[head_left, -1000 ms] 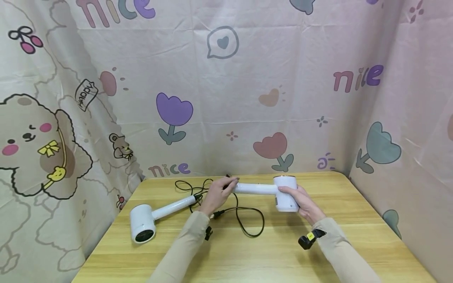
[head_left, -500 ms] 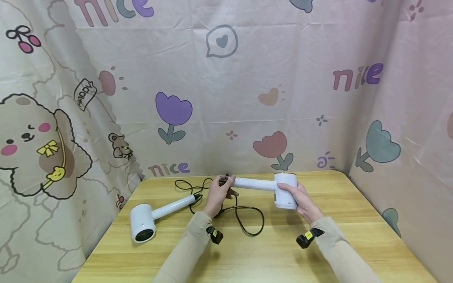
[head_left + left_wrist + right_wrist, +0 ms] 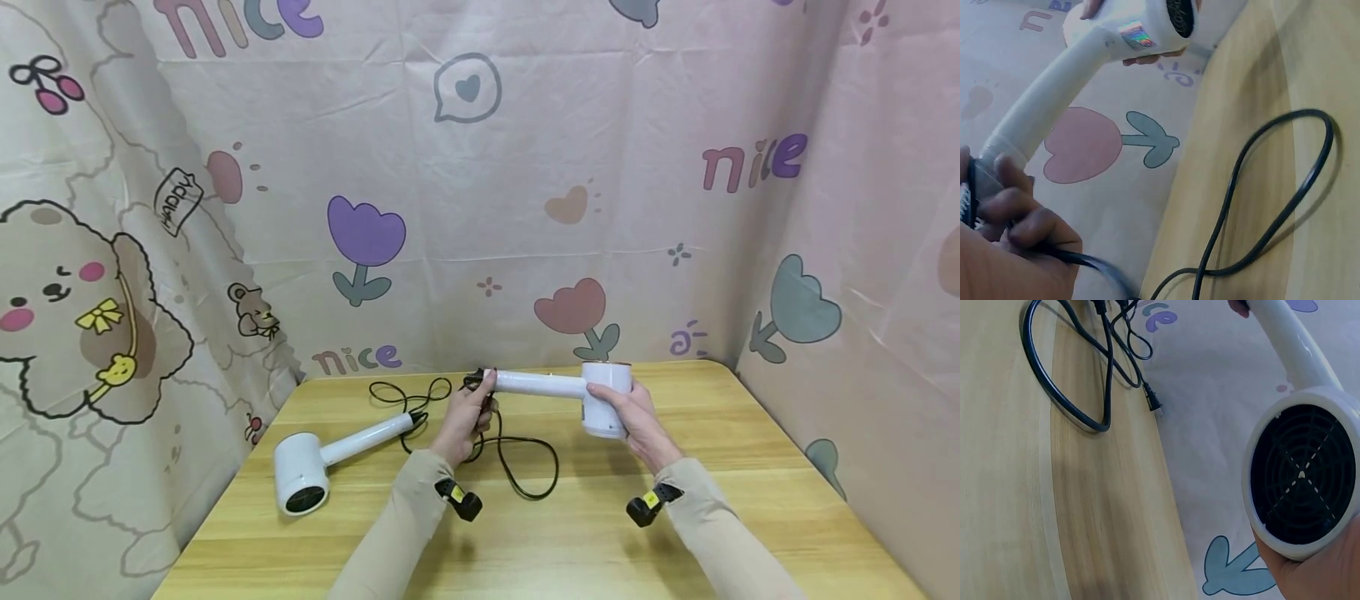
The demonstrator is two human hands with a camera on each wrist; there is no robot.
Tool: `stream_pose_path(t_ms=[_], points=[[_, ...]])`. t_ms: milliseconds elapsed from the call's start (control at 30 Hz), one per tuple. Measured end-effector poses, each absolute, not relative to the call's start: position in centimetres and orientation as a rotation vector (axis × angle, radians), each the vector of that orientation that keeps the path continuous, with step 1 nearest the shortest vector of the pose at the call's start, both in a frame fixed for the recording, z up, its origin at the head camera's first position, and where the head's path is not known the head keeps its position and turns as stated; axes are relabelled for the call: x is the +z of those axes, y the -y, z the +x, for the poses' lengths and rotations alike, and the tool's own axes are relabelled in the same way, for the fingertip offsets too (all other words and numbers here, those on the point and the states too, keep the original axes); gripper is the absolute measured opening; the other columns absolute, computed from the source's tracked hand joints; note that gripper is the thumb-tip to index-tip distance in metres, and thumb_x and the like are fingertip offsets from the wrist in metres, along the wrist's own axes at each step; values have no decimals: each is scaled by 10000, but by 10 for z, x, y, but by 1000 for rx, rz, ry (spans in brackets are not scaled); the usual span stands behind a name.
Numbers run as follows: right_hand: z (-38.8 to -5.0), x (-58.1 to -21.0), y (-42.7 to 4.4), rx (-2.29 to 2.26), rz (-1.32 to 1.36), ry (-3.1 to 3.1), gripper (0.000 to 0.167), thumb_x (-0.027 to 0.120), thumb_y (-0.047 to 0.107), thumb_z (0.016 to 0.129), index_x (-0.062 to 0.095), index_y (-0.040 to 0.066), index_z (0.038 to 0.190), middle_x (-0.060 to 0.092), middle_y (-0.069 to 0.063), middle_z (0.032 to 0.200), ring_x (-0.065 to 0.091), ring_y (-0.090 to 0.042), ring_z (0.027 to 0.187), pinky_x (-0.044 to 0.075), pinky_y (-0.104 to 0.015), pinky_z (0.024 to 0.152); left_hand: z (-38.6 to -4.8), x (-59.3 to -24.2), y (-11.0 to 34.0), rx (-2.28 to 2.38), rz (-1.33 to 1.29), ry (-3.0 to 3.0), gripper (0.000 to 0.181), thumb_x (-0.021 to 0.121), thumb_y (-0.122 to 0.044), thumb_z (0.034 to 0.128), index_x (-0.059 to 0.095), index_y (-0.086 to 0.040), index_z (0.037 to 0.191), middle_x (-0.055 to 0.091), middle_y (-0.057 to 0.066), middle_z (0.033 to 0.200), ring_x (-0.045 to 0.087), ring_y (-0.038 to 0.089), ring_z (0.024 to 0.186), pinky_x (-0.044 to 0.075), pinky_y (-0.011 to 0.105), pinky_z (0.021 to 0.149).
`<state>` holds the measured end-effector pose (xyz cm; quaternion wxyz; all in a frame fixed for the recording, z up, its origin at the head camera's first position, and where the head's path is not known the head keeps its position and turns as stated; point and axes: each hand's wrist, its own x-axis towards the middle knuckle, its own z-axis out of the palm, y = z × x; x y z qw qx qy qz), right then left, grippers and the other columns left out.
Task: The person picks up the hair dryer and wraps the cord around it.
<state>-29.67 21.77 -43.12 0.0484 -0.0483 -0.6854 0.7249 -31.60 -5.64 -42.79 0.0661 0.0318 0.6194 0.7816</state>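
Note:
A white hair dryer (image 3: 540, 383) hangs above the table, its handle pointing left. My right hand (image 3: 643, 419) grips its barrel from the right, thumb across the front. At the handle's lower end, my left hand (image 3: 467, 421) holds on with curled fingers. The black cord (image 3: 1085, 257) runs out of that hand in the left wrist view. A round dark grille (image 3: 1302, 475) faces the right wrist camera. To the left, a second white hair dryer (image 3: 302, 473) lies on the table, its handle angled toward the back.
Loops of black cord (image 3: 536, 497) lie on the wooden table (image 3: 570, 550) between and behind the hands. A plug (image 3: 1152, 400) shows near the table's back edge in the right wrist view. A printed curtain (image 3: 465, 192) hangs close behind the table and along both sides.
The held hair dryer has risen slightly. My left hand has turned at the handle's end, its thumb now on the handle and its fingers curled beneath. The second hair dryer stays put.

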Motion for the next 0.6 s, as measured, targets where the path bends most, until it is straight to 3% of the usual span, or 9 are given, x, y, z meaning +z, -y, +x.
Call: stream_pose_path(t_ms=[100,200,300,467,600], points=[[-297,-432,-220,2200,-163,2072,726,735,251,878,330,35,1440,531,-88,1184,617,-149,907,572,-371,794,-316,-434,56,2291,157,-2076,449,635,-497,920,707,-61,999,477,-44,625,305,57,474,258,205,448],[-298,-432,-223,2188,-140,2055,738,747,260,872,326,65,1445,512,-90,1208,606,-156,931,567,-372,806,-315,-440,55,2212,234,-2346,359,641,-416,943,759,-85,1015,598,-35,757,456,62,621,383,213,560],[-298,-431,-225,2127,-108,2088,746,754,258,867,327,66,1447,500,-114,1243,587,-169,960,550,-352,821,-312,-441,55,2109,321,-2574,252,659,-309,947,766,-85,994,671,6,889,524,86,761,443,237,670],[-297,-427,-231,1967,-149,2167,778,768,269,850,326,50,1452,491,-172,1297,561,-215,1012,542,-337,828,-311,-434,58,1804,539,-2900,160,666,-224,943,747,-93,900,598,26,705,456,105,590,373,220,524],[-297,-425,-234,1893,-181,2206,837,798,292,821,317,58,1465,485,-199,1326,538,-287,1091,529,-384,874,-312,-427,63,1444,787,-3152,129,684,-209,932,752,-100,935,650,-14,724,479,60,572,388,195,520]])
